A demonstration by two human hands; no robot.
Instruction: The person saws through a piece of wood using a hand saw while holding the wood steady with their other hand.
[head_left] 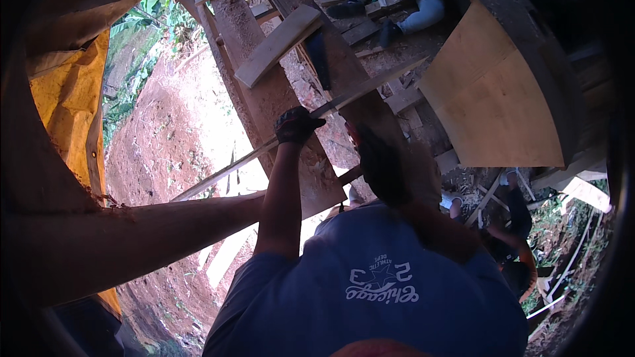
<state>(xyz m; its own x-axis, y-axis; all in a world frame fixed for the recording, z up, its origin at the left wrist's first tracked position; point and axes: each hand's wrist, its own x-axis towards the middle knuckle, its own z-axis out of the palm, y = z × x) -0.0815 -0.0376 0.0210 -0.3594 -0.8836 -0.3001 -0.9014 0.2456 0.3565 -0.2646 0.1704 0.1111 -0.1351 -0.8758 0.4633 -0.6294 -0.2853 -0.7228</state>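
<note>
A long, narrow wooden strip (378, 83) runs slantwise from the lower left to the upper right, across two planks. My left hand (296, 125), in a dark glove, is closed around it near its middle. To the right, my right hand (382, 166) is also in a dark glove, close to the strip and over the darker plank (334, 46). Something red shows at its fingertips, but shadow hides how the fingers are set and whether they hold anything. The wide plank (254, 73) under my left hand carries sawdust. A short board (278, 46) lies across it.
A thick wooden beam (165, 235) crosses the left side below an orange tarp (69, 102). At the right stands a broad pale wood panel (493, 92). One person (423, 10) sits at the top among scrap wood; another (516, 258) is at lower right. Reddish soil slopes at left.
</note>
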